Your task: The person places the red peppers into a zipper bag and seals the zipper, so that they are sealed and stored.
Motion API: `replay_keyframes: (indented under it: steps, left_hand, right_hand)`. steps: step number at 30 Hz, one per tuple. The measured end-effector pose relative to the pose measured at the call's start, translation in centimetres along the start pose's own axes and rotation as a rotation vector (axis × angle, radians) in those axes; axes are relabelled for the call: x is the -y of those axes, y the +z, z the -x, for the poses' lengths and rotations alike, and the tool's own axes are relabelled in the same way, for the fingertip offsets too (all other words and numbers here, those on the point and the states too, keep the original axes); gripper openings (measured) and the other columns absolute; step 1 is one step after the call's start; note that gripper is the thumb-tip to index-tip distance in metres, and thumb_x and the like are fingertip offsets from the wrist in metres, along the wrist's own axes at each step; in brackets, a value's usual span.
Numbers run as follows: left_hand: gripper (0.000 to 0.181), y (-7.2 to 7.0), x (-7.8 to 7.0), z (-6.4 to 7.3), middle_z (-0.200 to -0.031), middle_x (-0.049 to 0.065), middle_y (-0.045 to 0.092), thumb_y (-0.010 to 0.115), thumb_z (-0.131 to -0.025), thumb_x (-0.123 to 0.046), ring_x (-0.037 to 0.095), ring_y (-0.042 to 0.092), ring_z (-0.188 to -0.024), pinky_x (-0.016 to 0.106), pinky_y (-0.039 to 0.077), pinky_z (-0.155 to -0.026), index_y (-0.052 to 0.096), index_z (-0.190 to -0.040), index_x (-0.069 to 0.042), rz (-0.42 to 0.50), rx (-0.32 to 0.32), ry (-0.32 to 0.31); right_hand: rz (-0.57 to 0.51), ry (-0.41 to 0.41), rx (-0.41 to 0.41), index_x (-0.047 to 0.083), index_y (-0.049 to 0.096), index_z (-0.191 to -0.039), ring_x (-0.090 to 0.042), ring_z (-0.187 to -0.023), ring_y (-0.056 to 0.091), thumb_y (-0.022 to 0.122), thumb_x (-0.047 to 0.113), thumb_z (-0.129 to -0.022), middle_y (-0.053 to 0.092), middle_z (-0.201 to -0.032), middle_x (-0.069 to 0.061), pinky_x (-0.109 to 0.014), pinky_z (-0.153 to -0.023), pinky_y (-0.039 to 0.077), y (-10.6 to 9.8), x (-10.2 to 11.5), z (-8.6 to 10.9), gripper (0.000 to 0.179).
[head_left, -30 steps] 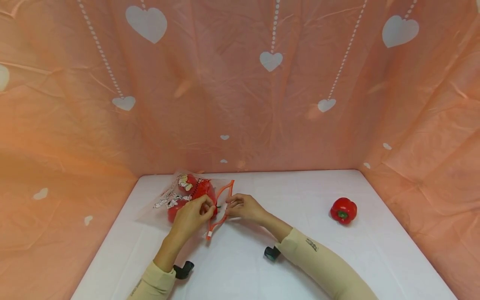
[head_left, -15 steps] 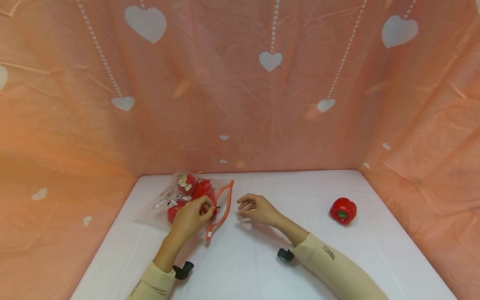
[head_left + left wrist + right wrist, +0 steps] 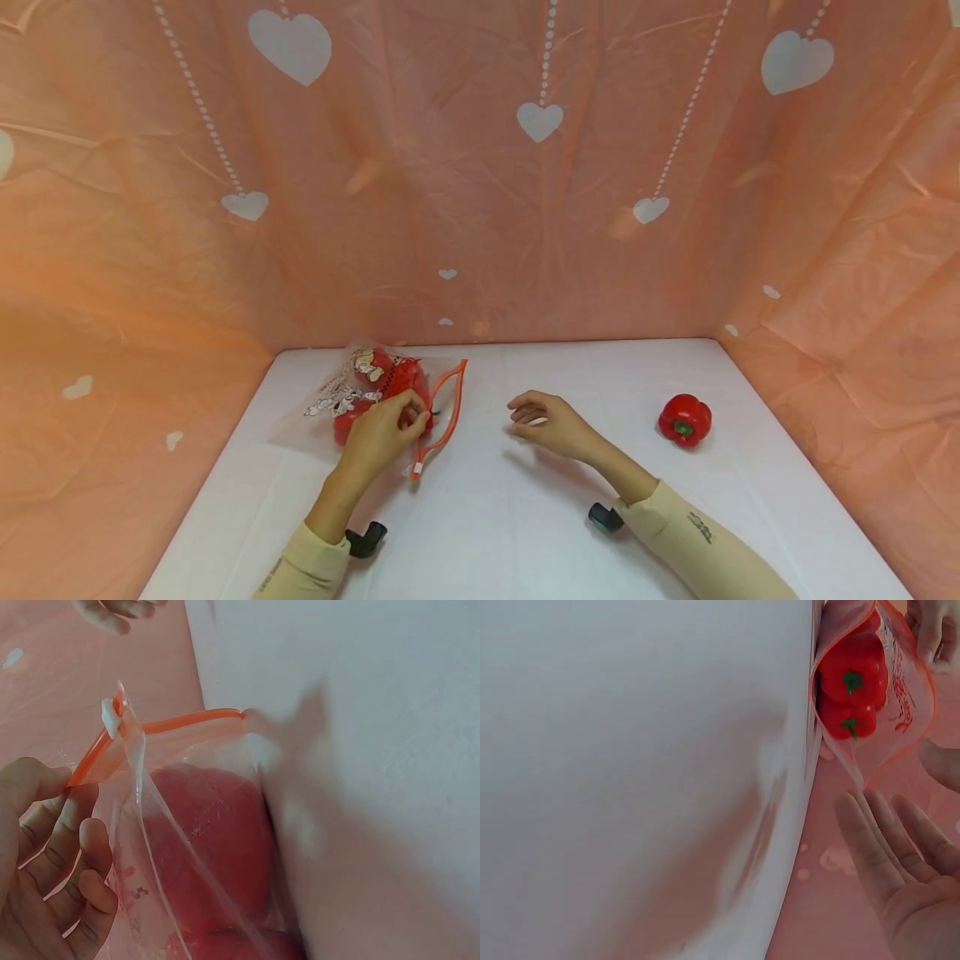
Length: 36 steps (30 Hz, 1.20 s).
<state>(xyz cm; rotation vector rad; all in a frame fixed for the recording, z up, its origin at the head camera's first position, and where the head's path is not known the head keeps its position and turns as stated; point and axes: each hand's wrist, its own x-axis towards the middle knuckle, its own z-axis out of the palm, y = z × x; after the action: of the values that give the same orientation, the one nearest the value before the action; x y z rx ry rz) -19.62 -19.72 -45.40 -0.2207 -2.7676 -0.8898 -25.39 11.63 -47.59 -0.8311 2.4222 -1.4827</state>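
A clear zip bag (image 3: 442, 433) with an orange rim and printed cartoon figures lies on its side at the table's left, its mouth gaping to the right. Inside are several red bell peppers (image 3: 853, 675), two with green stems showing. My left hand (image 3: 382, 429) pinches the orange rim (image 3: 88, 756) between thumb and forefinger, holding the upper edge up; a white slider (image 3: 110, 718) sits on the rim. My right hand (image 3: 551, 425) is over the table to the right of the bag, fingers loosely bent and holding nothing. One loose red bell pepper (image 3: 685, 420) lies farther right, stem toward me.
The white table (image 3: 510, 533) is enclosed by an orange curtain (image 3: 480, 208) with white hearts, behind and at both sides. Black wrist cameras, one at the left sleeve (image 3: 367, 540) and one at the right sleeve (image 3: 606, 517), jut inward low over the table.
My right hand has left the bag's rim and moved right, toward the loose bell pepper. My left hand has kept its pinch on the rim, and the bag stays in place.
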Motion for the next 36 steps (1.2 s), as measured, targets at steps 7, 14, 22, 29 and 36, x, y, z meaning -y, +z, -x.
replay_keyframes:
  steps: [7,14,22,29,36]
  left_hand:
    - [0.013,0.1,0.1,0.0,-0.083,-0.007,0.069,0.083,-0.095,-0.021,0.014,0.058,-0.075,0.034,0.051,-0.069,0.07,-0.099,-0.019,-0.002,-0.003,0.009]
    - [0.014,0.2,0.1,0.1,-0.083,-0.007,0.068,0.083,-0.094,-0.021,0.014,0.057,-0.075,0.034,0.05,-0.069,0.07,-0.098,-0.019,0.002,0.003,0.007]
    - [0.013,0.2,0.1,0.0,-0.082,-0.008,0.067,0.082,-0.095,-0.02,0.013,0.056,-0.074,0.033,0.049,-0.068,0.069,-0.098,-0.02,-0.001,0.008,0.014]
    - [0.014,0.2,0.1,0.0,-0.082,-0.008,0.067,0.083,-0.095,-0.021,0.013,0.057,-0.075,0.033,0.049,-0.069,0.07,-0.098,-0.02,0.008,0.017,-0.001]
    - [0.013,0.3,0.1,0.0,-0.082,-0.008,0.067,0.082,-0.095,-0.021,0.013,0.057,-0.075,0.033,0.05,-0.069,0.07,-0.099,-0.019,0.005,0.022,-0.006]
  right_hand:
    - [0.032,-0.021,-0.024,-0.009,0.065,-0.128,-0.026,-0.105,0.073,0.079,0.008,-0.097,0.071,-0.115,-0.026,-0.035,-0.095,0.06,-1.3,-0.8,1.5,0.037]
    - [0.103,-0.038,-0.044,-0.009,0.065,-0.129,-0.036,-0.11,0.072,0.078,0.009,-0.098,0.072,-0.117,-0.025,-0.041,-0.096,0.06,-3.2,-1.2,3.1,0.038]
    - [0.205,-0.032,-0.067,-0.005,0.064,-0.133,-0.039,-0.115,0.071,0.079,0.011,-0.098,0.073,-0.122,-0.022,-0.051,-0.102,0.056,-5.8,-2.0,4.9,0.041]
    - [0.305,-0.022,-0.089,-0.004,0.063,-0.135,-0.042,-0.117,0.07,0.079,0.008,-0.097,0.073,-0.125,-0.022,-0.054,-0.103,0.055,-7.8,-2.2,6.3,0.044]
    - [0.424,0.005,-0.124,-0.004,0.063,-0.136,-0.047,-0.12,0.067,0.079,0.006,-0.096,0.072,-0.126,-0.023,-0.061,-0.103,0.053,-9.5,-2.2,7.1,0.044]
